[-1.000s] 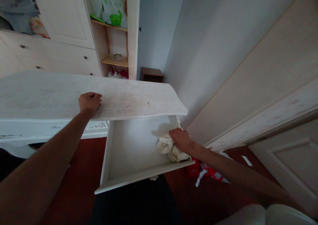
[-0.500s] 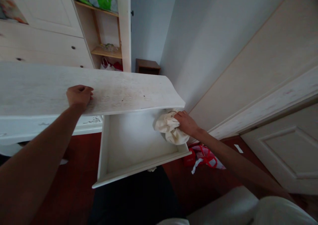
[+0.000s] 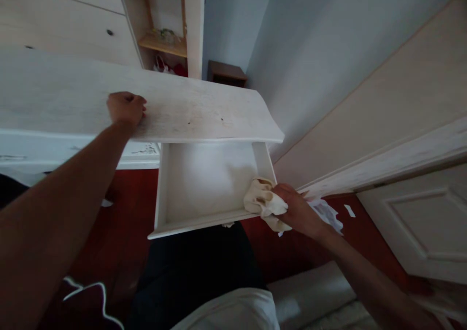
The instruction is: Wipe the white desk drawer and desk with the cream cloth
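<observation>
My right hand (image 3: 295, 207) grips a crumpled cream cloth (image 3: 263, 199) at the front right corner of the pulled-out white drawer (image 3: 207, 177). The cloth hangs partly over the drawer's front edge. No other item shows inside the drawer. My left hand (image 3: 127, 108) rests closed on the worn white dresser top (image 3: 204, 105), its fingers curled with nothing visible in them.
A white cabinet (image 3: 83, 24) with open wooden shelves (image 3: 164, 43) stands beyond the dresser. A brown box (image 3: 226, 72) sits by the wall. White plastic (image 3: 326, 214) lies on the red floor at the right, and a white cable (image 3: 104, 296) at the lower left.
My right hand has drawn the cloth from the drawer's back right toward its front right corner. The view has tilted down; my left hand stays on the dresser top.
</observation>
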### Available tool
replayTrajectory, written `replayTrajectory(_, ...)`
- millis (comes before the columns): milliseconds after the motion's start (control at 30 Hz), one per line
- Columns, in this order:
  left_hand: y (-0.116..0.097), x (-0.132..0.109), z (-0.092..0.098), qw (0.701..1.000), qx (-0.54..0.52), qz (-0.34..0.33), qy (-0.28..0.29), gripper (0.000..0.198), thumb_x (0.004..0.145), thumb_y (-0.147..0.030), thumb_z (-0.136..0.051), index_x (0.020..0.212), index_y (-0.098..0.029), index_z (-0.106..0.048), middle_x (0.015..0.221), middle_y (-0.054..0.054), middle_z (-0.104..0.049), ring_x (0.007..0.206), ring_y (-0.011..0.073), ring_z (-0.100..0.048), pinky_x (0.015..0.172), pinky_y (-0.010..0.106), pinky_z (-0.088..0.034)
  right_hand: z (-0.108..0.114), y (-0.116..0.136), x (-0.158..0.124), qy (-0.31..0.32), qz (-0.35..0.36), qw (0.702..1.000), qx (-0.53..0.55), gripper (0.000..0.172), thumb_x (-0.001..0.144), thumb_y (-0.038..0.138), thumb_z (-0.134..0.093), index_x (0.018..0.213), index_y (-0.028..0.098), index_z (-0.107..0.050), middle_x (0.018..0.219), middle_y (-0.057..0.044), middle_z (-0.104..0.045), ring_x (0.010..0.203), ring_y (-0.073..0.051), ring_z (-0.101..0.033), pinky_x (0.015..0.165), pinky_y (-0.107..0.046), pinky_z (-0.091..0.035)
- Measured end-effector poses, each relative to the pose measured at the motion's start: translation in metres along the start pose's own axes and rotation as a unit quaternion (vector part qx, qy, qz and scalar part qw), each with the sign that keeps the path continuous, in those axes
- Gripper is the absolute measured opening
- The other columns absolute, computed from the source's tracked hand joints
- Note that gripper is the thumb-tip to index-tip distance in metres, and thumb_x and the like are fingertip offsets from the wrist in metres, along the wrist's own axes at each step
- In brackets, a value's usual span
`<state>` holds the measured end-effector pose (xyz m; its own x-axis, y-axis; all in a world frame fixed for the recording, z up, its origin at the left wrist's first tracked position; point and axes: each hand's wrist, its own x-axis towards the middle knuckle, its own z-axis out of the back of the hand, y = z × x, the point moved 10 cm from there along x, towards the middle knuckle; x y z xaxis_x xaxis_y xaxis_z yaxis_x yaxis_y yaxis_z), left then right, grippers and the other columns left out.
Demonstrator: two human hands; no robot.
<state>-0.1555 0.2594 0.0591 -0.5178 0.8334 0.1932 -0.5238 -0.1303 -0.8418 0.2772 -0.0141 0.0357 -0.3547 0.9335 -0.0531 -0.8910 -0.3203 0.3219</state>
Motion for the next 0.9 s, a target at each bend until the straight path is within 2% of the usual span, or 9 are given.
replayTrajectory(100, 0.006, 0.007, -0.006, 1.0, 0.002, -0.016, 0.014, 0.033, 0.081, -0.026, -0.058, 0.098, -0.004, -0.077, 0.082, 0.011, -0.072, 0.059, 0.0121, -0.051, 0.062, 0.027, -0.046, -0.015, 0.05, 0.005, -0.065, 0.057, 0.995, 0.053, 0.004, 0.09, 0.02, -0.067, 0.088, 0.02, -0.063, 0.095, -0.008, -0.065, 0.093, -0.024, -0.06, 0.082, -0.034, -0.05)
replayTrajectory(200, 0.012, 0.013, -0.01, 0.999, 0.002, -0.032, 0.021, 0.032, 0.081, -0.027, -0.056, 0.095, -0.006, -0.076, 0.081, 0.012, -0.071, 0.062, 0.0144, -0.056, 0.065, 0.029, -0.047, -0.033, 0.123, 0.013, -0.119, 0.195, 0.969, 0.091, 0.007, 0.093, 0.024, -0.069, 0.089, 0.021, -0.064, 0.095, -0.008, -0.066, 0.092, -0.023, -0.057, 0.081, -0.033, -0.049)
replayTrajectory(333, 0.014, 0.015, -0.011, 0.999, -0.001, -0.04, 0.021, 0.029, 0.079, -0.029, -0.054, 0.09, -0.012, -0.074, 0.079, 0.009, -0.07, 0.068, 0.0171, -0.061, 0.069, 0.029, -0.049, -0.063, 0.221, 0.03, -0.1, 0.388, 0.915, 0.034, 0.012, 0.1, 0.028, -0.062, 0.091, 0.021, -0.067, 0.098, -0.007, -0.066, 0.094, -0.021, -0.054, 0.08, -0.033, -0.047)
replayTrajectory(433, 0.012, 0.012, -0.008, 0.999, -0.018, -0.037, 0.019, 0.02, 0.077, -0.029, -0.054, 0.079, -0.016, -0.07, 0.072, 0.006, -0.066, 0.065, 0.0178, -0.061, 0.066, 0.029, -0.049, -0.08, 0.265, 0.057, -0.07, 0.455, 0.886, -0.043, 0.019, 0.105, 0.026, -0.055, 0.092, 0.022, -0.07, 0.097, -0.007, -0.066, 0.096, -0.023, -0.053, 0.071, -0.034, -0.042)
replayTrajectory(533, 0.008, 0.008, -0.004, 0.998, -0.039, -0.04, 0.019, 0.014, 0.075, -0.028, -0.056, 0.069, -0.018, -0.065, 0.066, 0.005, -0.063, 0.06, 0.018, -0.059, 0.063, 0.029, -0.048, -0.088, 0.278, 0.095, -0.047, 0.481, 0.87, -0.095, 0.022, 0.106, 0.027, -0.052, 0.098, 0.023, -0.072, 0.101, -0.008, -0.067, 0.103, -0.025, -0.053, 0.072, -0.035, -0.042)
replayTrajectory(667, 0.006, 0.007, -0.003, 0.998, -0.05, -0.037, 0.026, 0.015, 0.076, -0.026, -0.057, 0.064, -0.019, -0.062, 0.062, 0.004, -0.061, 0.057, 0.018, -0.058, 0.061, 0.03, -0.047, -0.084, 0.266, 0.152, -0.049, 0.471, 0.87, -0.136, 0.021, 0.106, 0.027, -0.052, 0.102, 0.022, -0.073, 0.106, -0.009, -0.068, 0.109, -0.026, -0.051, 0.077, -0.036, -0.043)
replayTrajectory(800, 0.007, 0.007, -0.004, 0.997, -0.053, -0.043, 0.028, 0.015, 0.078, -0.024, -0.057, 0.064, -0.018, -0.062, 0.062, 0.004, -0.062, 0.057, 0.0172, -0.058, 0.061, 0.028, -0.045, -0.065, 0.245, 0.201, -0.101, 0.392, 0.897, -0.179, 0.024, 0.107, 0.025, -0.049, 0.104, 0.02, -0.073, 0.109, -0.01, -0.07, 0.113, -0.027, -0.05, 0.083, -0.039, -0.044)
replayTrajectory(900, 0.009, 0.008, -0.004, 0.997, -0.058, -0.047, 0.027, 0.017, 0.079, -0.024, -0.057, 0.065, -0.018, -0.063, 0.059, 0.003, -0.06, 0.057, 0.0169, -0.059, 0.059, 0.027, -0.043, -0.055, 0.227, 0.219, -0.124, 0.311, 0.921, -0.2, 0.028, 0.108, 0.025, -0.045, 0.108, 0.019, -0.072, 0.114, -0.011, -0.071, 0.115, -0.027, -0.051, 0.085, -0.04, -0.044)
